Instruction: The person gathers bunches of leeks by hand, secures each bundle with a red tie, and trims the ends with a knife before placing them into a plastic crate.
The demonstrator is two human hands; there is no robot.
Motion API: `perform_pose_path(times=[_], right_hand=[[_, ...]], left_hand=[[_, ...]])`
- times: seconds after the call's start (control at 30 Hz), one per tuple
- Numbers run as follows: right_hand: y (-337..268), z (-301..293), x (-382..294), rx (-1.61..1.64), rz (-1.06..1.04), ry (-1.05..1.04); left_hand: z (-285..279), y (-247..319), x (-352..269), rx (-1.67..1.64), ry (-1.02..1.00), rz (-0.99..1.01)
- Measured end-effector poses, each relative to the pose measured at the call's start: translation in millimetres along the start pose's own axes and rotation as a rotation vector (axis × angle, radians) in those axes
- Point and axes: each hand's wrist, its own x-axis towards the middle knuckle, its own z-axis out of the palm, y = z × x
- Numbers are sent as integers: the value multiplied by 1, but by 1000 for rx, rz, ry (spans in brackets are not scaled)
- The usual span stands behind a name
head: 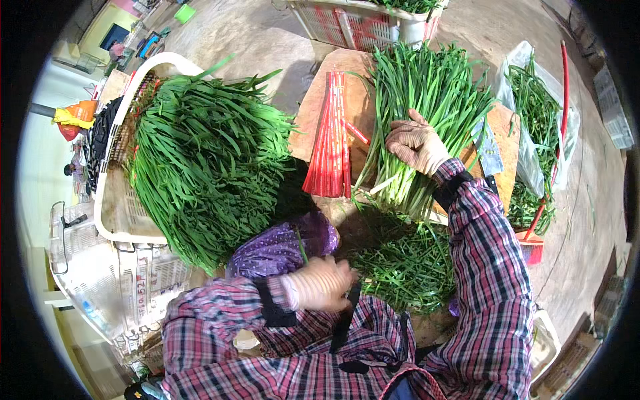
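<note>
My right hand (414, 145), in a ribbed light glove, rests with bent fingers on a loose pile of green garlic chives (425, 100), whose pale stems point towards me. The pile lies on a wooden board (325, 125). My left hand (322, 284), gloved too and blurred by motion, is over my lap near the purple dotted cloth (285, 245); a thin green blade shows just above it, and whether the fingers hold it is unclear. Left of the pile, red printed strips (330, 150) lie fanned on the board. A wide metal blade (490, 152) lies at its right.
A white plastic basket (107, 200) heaped with chives (210, 165) stands at the left. Loose leaves (410, 270) cover the floor before me. At the right are a plastic bag of leaves (530, 90) and a red-handled broom (564, 100). Another crate (350, 25) stands beyond the board.
</note>
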Motion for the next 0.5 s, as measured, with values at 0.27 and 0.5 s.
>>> perform_pose_path(times=[0.27,0.5], right_hand=[[-8,0,-1,5,-38,26],[-7,1,-3,-1,-25,23]], left_hand=[[-101,-90,27,-1430,814,67],[-95,-123,133,-1823,619,-152]])
